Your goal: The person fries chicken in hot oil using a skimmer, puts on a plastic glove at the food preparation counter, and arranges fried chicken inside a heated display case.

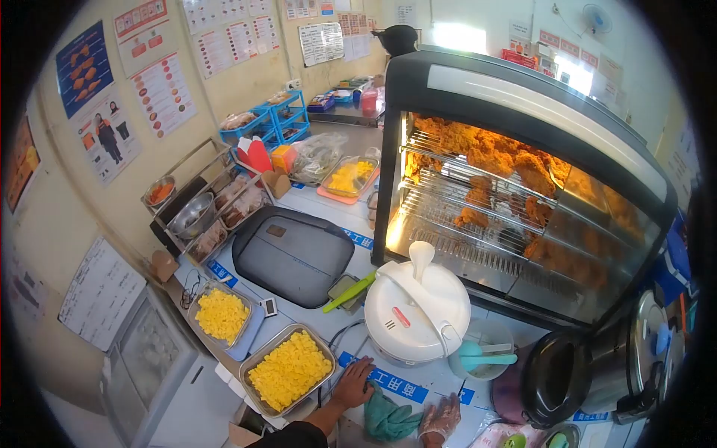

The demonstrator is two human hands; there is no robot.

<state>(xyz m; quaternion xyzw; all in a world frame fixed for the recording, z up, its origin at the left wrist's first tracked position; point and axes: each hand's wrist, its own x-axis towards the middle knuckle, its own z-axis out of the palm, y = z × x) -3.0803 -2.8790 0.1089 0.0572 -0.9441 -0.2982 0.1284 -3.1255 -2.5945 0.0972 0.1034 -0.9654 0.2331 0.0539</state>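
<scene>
My left hand (352, 382) is bare and lies on the counter, fingers spread, just right of a metal tray of yellow chopped food (290, 370). A crumpled green cloth (391, 415) sits between my two hands. My right hand (441, 420), in a clear plastic glove, rests with its fingers apart to the right of the cloth. Neither hand holds anything that I can see. Beyond them stands a white rice cooker (417, 313) with a white scoop (421, 257) on its lid. A second tray of yellow food (222, 316) is further left.
A lit glass warmer (523, 82) holds fried pieces at the back right. A black griddle (293, 257) lies left of the cooker. Dark pots (554, 381), a clear tub with a teal-handled utensil (489, 360) and a rack of metal bowls (194, 213) stand around.
</scene>
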